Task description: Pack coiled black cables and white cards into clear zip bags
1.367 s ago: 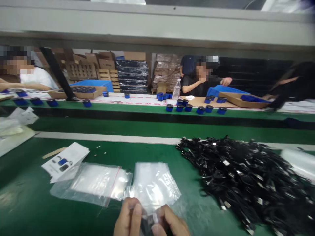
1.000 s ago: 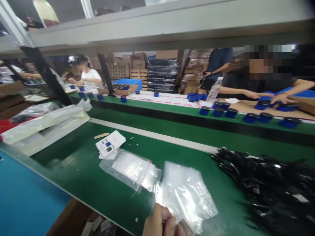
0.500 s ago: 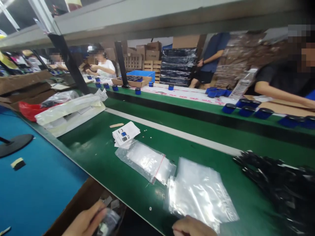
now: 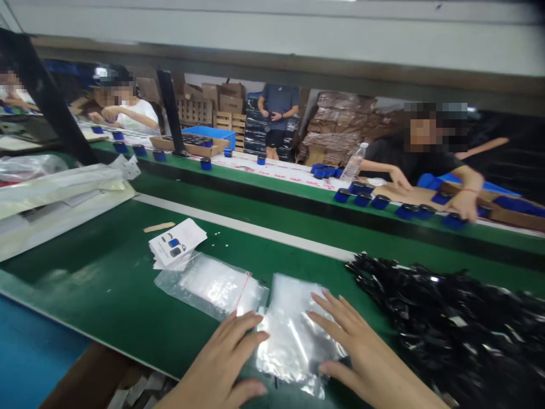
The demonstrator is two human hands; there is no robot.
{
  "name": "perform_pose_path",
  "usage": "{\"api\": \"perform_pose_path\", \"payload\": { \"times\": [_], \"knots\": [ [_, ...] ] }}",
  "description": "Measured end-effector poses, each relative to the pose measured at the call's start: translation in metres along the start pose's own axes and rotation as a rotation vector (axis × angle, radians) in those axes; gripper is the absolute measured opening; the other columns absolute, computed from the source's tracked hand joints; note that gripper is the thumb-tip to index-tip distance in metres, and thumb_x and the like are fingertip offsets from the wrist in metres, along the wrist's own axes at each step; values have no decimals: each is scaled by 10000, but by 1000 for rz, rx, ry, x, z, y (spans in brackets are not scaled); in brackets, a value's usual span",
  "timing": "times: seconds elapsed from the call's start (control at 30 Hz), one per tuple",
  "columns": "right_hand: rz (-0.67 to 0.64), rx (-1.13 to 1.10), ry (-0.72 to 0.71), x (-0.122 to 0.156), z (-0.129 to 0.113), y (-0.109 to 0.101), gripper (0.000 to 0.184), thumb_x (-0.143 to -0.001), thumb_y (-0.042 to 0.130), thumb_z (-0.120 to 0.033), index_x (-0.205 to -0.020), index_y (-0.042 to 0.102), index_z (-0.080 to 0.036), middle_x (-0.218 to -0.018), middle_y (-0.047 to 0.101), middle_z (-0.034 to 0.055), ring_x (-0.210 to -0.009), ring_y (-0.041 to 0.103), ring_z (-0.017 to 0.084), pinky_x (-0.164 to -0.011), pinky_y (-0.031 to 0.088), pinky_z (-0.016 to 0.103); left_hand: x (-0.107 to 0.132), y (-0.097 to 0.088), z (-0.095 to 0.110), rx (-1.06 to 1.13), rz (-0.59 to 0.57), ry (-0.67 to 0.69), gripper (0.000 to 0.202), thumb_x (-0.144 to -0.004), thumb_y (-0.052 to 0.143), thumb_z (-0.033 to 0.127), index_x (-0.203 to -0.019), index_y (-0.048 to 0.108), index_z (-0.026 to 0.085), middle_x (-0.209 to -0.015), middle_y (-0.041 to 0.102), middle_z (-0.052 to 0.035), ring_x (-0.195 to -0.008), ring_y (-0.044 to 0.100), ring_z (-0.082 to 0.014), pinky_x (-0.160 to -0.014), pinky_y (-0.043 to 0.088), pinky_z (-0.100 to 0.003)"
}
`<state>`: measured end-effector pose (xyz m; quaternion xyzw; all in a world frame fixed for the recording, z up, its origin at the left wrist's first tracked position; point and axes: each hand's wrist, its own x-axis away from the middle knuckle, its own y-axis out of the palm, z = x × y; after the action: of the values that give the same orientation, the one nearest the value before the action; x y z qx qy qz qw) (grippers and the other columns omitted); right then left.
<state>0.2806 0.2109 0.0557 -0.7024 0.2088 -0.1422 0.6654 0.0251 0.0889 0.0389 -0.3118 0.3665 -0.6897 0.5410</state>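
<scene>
My left hand (image 4: 221, 366) and my right hand (image 4: 361, 355) lie flat with fingers stretched out on a stack of clear plastic bags (image 4: 292, 329) on the green bench (image 4: 106, 289). Neither hand holds anything. A second pile of clear zip bags (image 4: 210, 284) with a red seal line lies just left of it. A stack of white printed leaflets (image 4: 176, 243) sits further left. A large heap of black cables (image 4: 460, 318) lies to the right, close to my right hand.
A wooden stick (image 4: 159, 227) lies near the leaflets. Long white wrapped packs (image 4: 55, 196) rest at the left. Across a green conveyor (image 4: 272, 213), people handle blue round parts (image 4: 370, 200), cardboard trays (image 4: 191, 146) and a water bottle (image 4: 353, 163). A blue surface (image 4: 25, 352) is at lower left.
Both hands came up from the bench's near edge onto the bag stack and opened flat. The small bagged item my left hand held below the edge is no longer seen. The view swung right.
</scene>
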Motion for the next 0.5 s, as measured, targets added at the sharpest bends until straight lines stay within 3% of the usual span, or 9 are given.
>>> {"api": "perform_pose_path", "payload": {
  "times": [0.1,0.2,0.27,0.33,0.4,0.5],
  "knots": [
    [-61,32,-107,5,-1,7,792,-730,696,-452,-1400,340,-226,-1455,305,135,-1307,274,374,-952,397,589,-55,-6,14,-130,-196,113,1109,-590,756,530,-1448,141,189,-1518,16,-206,-1366,-36,-380,-1033,67,-662],
    [71,123,-235,6,-8,32,636,-823,586,-473,-1349,431,-151,-1354,446,184,-1235,406,367,-903,459,546,-101,-16,13,-223,-361,195,1362,-432,795,589,-1443,-12,162,-1467,-173,-228,-1309,-208,-383,-974,-101,-679],
    [166,202,-267,6,-13,55,622,-848,501,-551,-1286,503,-109,-1277,535,194,-1170,499,350,-868,505,489,-124,-22,10,-247,-438,208,1464,-356,783,635,-1427,-73,122,-1458,-173,-253,-1301,-228,-384,-945,-157,-673],
    [344,287,-271,8,-22,76,484,-889,478,-490,-1188,586,-124,-1166,637,161,-1084,588,313,-837,537,417,-135,-25,8,-203,-503,242,1460,-368,754,662,-1419,-98,114,-1478,-101,-252,-1326,-173,-387,-935,-162,-681],
    [477,352,-172,8,-33,93,291,-924,483,-314,-1149,602,-173,-1120,676,115,-1043,625,267,-833,543,368,-134,-25,10,-162,-538,268,1403,-414,739,654,-1425,-68,111,-1489,-46,-238,-1345,-117,-387,-940,-153,-684],
    [582,312,36,5,-49,101,205,-925,462,-212,-1019,644,-217,-1076,703,78,-1004,650,247,-808,555,362,-115,-17,15,-196,-569,232,1294,-492,748,573,-1434,-6,106,-1492,-29,-219,-1352,-88,-379,-964,-124,-681]
  ]
}}
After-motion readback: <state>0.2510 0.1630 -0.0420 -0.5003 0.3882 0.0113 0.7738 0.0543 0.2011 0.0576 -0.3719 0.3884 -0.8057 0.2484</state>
